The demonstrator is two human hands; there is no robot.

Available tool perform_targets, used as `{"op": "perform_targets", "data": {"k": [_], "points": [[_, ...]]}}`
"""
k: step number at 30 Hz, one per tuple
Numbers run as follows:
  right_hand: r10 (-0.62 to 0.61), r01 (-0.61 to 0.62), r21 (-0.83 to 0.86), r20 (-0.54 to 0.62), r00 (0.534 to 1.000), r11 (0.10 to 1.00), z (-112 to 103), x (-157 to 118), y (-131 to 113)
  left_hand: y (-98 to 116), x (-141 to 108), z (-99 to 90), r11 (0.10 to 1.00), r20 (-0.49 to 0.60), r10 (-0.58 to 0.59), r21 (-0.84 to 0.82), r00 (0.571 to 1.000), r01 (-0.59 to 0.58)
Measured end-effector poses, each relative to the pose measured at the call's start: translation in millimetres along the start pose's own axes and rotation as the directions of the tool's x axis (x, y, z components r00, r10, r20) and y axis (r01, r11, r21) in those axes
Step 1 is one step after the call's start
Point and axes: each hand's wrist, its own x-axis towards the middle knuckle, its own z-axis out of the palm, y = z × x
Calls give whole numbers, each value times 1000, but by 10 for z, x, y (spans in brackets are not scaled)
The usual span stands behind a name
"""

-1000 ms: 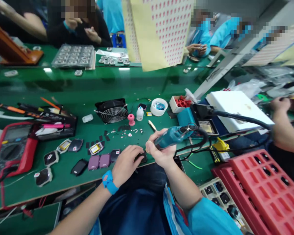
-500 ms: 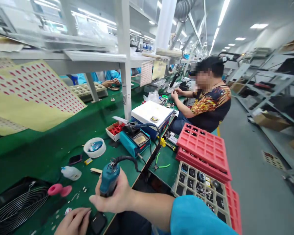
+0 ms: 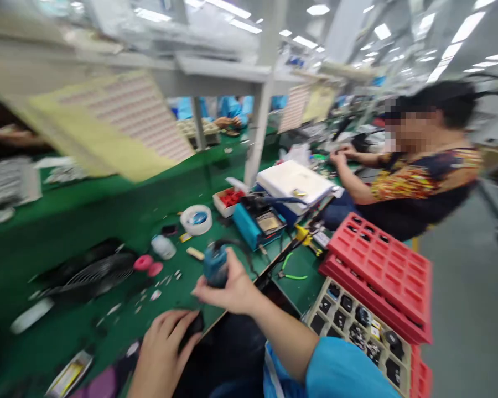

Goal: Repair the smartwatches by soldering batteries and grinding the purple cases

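Observation:
My right hand (image 3: 232, 287) is wrapped round a teal electric screwdriver (image 3: 214, 268) with a dark cord at its upper end. Its tip is hidden below the hand. Lower and to the left, my left hand (image 3: 164, 345) has its fingers closed on a small black case (image 3: 194, 325) by the bench's front edge. Small loose parts (image 3: 177, 275) and pink round pieces (image 3: 145, 264) lie on the green bench (image 3: 120, 221) beyond my left hand.
A teal soldering station (image 3: 249, 226), a white dish (image 3: 196, 220) and a bottle (image 3: 163, 246) stand on the bench. Green-handled pliers (image 3: 292, 271) lie to the right. Beige (image 3: 321, 326) and red trays (image 3: 382, 254) flank my right arm. A co-worker (image 3: 415, 177) sits beyond.
The camera has turned left, so the scene sits farther right. My left hand now closes over the black case, which lay beside it before. My right hand still grips the electric screwdriver.

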Motion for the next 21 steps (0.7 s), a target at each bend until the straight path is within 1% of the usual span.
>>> {"op": "perform_targets", "data": {"k": [1,2,4,5,7,9,11,13,16,21], "points": [[-48,46,-29,-50,998,999,-11,-22,17,98,-22,-10,996,-3,-84,4,996,84],[-86,81,-58,-93,992,995,-17,-32,44,179,-43,-10,990,-17,-137,-15,990,137],[-145,139,-50,-166,975,989,-10,-29,103,280,-78,15,978,-14,-195,-76,981,193],[-175,173,-30,-179,968,985,5,-27,123,306,-94,32,976,-15,-195,-107,981,192],[-243,250,25,-147,959,968,55,-39,129,333,-123,66,973,-30,-175,-156,984,169],[-324,329,61,-72,943,942,118,-67,95,347,-143,94,972,-54,-160,-183,986,148],[-386,385,61,-1,922,921,177,-93,53,358,-152,113,971,-73,-154,-196,985,137],[-426,425,36,38,904,905,219,-104,32,365,-148,117,969,-76,-155,-205,985,136],[-435,435,10,68,898,900,240,-99,51,366,-130,95,962,-45,-168,-226,985,154],[-413,414,11,95,906,910,241,-100,87,340,-119,69,954,14,-183,-241,983,181]]}}
